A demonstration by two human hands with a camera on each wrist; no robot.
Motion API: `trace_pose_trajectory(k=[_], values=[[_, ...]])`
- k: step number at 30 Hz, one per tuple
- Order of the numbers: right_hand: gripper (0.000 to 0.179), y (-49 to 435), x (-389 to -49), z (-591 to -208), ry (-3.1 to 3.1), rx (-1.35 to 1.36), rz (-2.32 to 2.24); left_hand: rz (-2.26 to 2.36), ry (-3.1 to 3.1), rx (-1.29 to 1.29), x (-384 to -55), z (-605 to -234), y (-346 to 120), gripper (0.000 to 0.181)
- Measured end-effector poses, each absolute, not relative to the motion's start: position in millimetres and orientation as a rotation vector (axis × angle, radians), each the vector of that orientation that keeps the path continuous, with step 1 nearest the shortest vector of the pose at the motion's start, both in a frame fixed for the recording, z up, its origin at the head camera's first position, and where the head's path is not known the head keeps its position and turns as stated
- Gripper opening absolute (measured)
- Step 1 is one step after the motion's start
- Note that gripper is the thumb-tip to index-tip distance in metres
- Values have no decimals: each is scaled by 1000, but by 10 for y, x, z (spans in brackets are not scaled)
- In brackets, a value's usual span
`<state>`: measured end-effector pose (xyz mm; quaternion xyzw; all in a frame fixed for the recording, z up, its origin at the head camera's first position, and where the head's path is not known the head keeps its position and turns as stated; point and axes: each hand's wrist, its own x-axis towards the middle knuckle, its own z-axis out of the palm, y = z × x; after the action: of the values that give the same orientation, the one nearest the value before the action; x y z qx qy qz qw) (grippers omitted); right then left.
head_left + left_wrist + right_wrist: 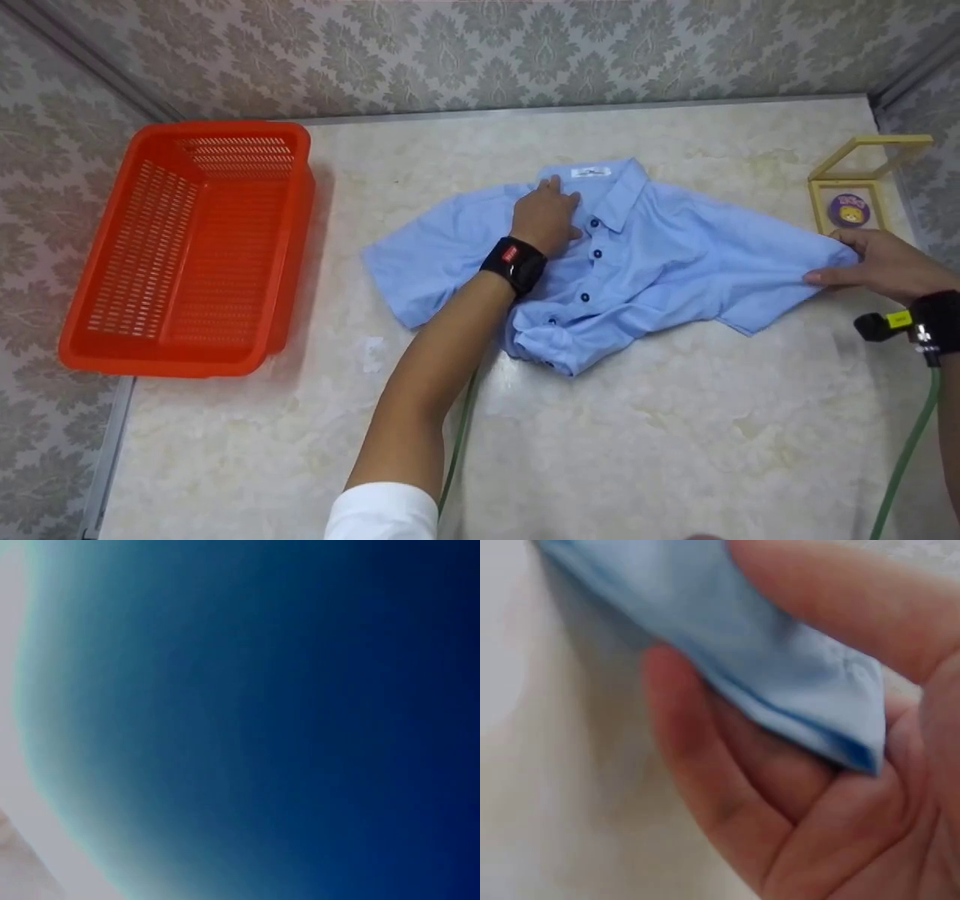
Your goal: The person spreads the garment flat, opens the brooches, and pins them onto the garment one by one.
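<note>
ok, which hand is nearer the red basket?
Left. The left hand is on the blue shirt by its collar, right of the red basket in the head view; the right hand is much farther right, pinching a sleeve end.

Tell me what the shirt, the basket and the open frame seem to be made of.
The shirt looks like thin, matte woven fabric, perhaps cotton or a blend: it creases softly.
The basket is probably moulded plastic, smooth with a slight sheen: evenly coloured, regularly perforated walls.
The open frame may be pale wood: tan, straight bars, too small to show grain.
</note>
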<state>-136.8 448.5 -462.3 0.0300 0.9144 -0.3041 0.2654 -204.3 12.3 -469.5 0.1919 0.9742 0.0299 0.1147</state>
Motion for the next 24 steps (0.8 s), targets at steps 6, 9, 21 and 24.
trace_pose_trajectory(k=[6,9,21,24], values=[[61,4616,-1329,-4686,2576,106,-793,90,2828,541,-2052,-4682,127,64],[57,4652,-1312,-4700,2637,105,-684,85,2827,553,-2048,-4675,124,63],[76,4334,-1238,-4572,2766,159,-392,82,2830,553,-2039,-4665,117,63],[75,4188,-1186,-4536,2831,219,-347,81,2835,550,-2035,-4669,123,63]])
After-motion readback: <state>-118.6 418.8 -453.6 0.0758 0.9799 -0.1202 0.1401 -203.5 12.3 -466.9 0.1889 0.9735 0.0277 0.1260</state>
